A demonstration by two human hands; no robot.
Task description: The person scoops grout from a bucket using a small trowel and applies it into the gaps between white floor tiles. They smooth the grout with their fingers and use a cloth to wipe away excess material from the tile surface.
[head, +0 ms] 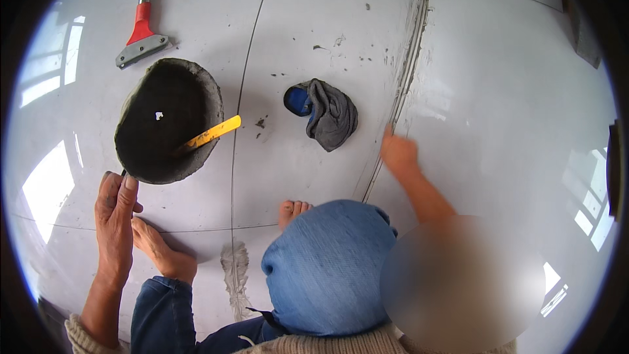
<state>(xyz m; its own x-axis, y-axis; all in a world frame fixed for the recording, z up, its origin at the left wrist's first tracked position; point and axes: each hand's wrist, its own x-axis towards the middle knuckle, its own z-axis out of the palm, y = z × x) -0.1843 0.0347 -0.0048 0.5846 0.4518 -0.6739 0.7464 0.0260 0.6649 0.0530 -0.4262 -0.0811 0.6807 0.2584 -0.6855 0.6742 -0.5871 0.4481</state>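
My left hand (117,201) grips the near edge of a dark, grout-crusted bowl (212,93), with the thumb at its rim. A yellow-handled tool (216,131) leans inside the bowl, its lower end hidden in the dark interior. My right hand (400,152) has its index finger stretched out to the grout-smeared joint (410,64) where the floor tiles meet the tiled surface on the right. Its other fingers look curled, with nothing visible in them. Between the hands lies a crumpled grey cloth (334,115) with a blue part (298,100) at its left.
A scraper (142,49) with a red head and metal handle lies beyond the bowl. Grout crumbs (261,122) and smears dot the glossy floor tiles (285,172). My bare left foot (164,250) is close to the bowl. A blurred oval (462,285) covers part of my right arm.
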